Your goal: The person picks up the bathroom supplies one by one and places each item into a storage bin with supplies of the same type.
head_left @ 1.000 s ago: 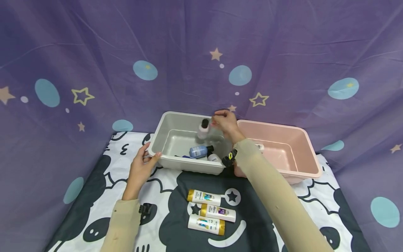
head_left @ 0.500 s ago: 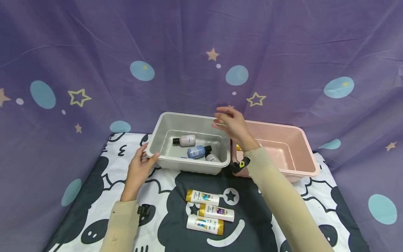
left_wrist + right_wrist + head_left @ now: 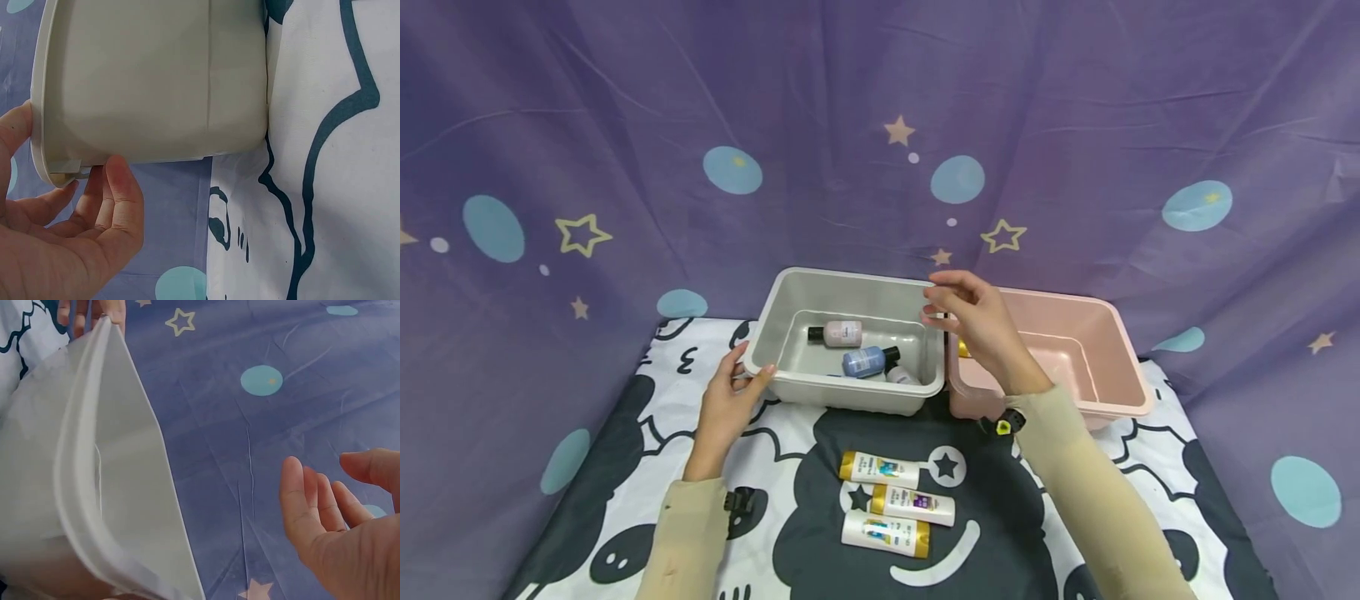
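My left hand [image 3: 727,408] holds the left end of a grey plastic storage bin [image 3: 842,390], thumb over the rim and fingers beneath it, as the left wrist view shows. Inside that bin lie a pink bottle [image 3: 842,334] with a black cap, a blue bottle [image 3: 865,362] and a whitish bottle [image 3: 902,377], partly hidden by the front wall. My right hand [image 3: 988,329] hovers between the grey bin and a pink storage bin [image 3: 1060,310], fingers loosely bent and nothing in them. A yellow cap [image 3: 963,349] peeks out beside the right hand in the pink bin.
Three white tubes with gold caps lie in front of the bins: a back tube [image 3: 883,471], a middle tube [image 3: 921,505] and a front tube [image 3: 883,533]. The patterned cloth [image 3: 820,567] covers the table; a purple curtain [image 3: 820,125] hangs directly behind.
The pink bottle has dropped from beneath my right hand and now lies on the grey bin's floor. My right hand has moved right, toward the pink bin. The left hand keeps its hold.
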`<state>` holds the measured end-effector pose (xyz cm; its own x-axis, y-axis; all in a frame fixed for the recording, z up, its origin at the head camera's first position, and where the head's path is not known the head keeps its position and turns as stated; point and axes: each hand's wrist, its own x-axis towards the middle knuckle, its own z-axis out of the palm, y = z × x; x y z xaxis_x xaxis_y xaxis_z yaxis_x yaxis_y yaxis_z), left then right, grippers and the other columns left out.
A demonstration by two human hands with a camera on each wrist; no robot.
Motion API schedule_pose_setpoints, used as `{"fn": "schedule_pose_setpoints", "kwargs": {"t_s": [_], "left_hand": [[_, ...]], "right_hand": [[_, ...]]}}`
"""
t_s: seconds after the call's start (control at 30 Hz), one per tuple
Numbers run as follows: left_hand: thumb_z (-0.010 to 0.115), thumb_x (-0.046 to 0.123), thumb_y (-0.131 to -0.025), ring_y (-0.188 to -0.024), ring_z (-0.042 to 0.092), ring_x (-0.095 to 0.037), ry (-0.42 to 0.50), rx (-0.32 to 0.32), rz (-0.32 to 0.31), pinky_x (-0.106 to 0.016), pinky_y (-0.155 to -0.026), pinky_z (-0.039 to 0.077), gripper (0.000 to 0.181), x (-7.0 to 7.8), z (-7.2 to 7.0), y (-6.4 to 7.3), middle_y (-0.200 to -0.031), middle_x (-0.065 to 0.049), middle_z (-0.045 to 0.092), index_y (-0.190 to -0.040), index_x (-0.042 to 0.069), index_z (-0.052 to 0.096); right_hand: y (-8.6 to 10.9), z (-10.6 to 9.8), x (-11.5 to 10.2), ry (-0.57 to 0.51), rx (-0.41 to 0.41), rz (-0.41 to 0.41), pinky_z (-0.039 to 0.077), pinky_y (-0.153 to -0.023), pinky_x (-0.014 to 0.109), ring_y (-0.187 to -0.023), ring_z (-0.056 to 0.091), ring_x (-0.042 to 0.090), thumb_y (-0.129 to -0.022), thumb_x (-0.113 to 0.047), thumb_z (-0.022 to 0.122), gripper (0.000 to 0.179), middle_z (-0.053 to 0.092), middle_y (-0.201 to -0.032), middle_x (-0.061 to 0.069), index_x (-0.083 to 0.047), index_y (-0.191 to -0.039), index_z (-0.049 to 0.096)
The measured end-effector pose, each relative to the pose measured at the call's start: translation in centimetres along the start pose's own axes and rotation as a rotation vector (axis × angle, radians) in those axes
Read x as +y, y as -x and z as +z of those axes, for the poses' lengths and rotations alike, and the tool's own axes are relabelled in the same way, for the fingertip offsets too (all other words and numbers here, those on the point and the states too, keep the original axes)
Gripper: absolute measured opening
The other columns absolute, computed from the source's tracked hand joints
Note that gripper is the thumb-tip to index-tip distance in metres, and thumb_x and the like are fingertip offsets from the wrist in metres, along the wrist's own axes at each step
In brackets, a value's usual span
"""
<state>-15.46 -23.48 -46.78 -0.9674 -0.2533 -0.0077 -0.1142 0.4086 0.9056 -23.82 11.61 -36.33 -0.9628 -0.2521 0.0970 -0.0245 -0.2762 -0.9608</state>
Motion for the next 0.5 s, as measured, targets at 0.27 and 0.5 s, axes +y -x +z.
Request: {"fn": "schedule_pose_setpoints", "kwargs": {"t_s": [0.27, 0.5], "left_hand": [[0.066, 0.054, -0.092, -0.115, 0.059, -0.033, -0.004, 0.002, 0.007, -0.025, -0.077, 0.049, 0.083, 0.0, -0.1, 0.1, -0.139, -0.018, 0.054, -0.158, 0.017, 0.032], [0.065, 0.056, -0.092, -0.116, 0.059, -0.033, -0.015, 0.002, 0.006, -0.035, -0.081, 0.051, 0.083, 0.1, -0.1, 0.1, -0.140, -0.019, 0.053, -0.158, 0.017, 0.031]], "right_hand": [[2.8, -0.7, 0.4, 0.053, -0.005, -0.048, 0.057, -0.083, 0.044, -0.086, 0.065, 0.026, -0.098, -0.001, 0.062, 0.026, 0.063, -0.101, 0.012, 0.006, -0.123, 0.058], [5.5, -1.4, 0.3, 0.154, 0.014, -0.067, 0.056, -0.084, 0.045, -0.089, 0.066, 0.024, -0.097, -0.001, 0.064, 0.033, 0.065, -0.103, 0.015, 0.010, -0.127, 0.056]]}}
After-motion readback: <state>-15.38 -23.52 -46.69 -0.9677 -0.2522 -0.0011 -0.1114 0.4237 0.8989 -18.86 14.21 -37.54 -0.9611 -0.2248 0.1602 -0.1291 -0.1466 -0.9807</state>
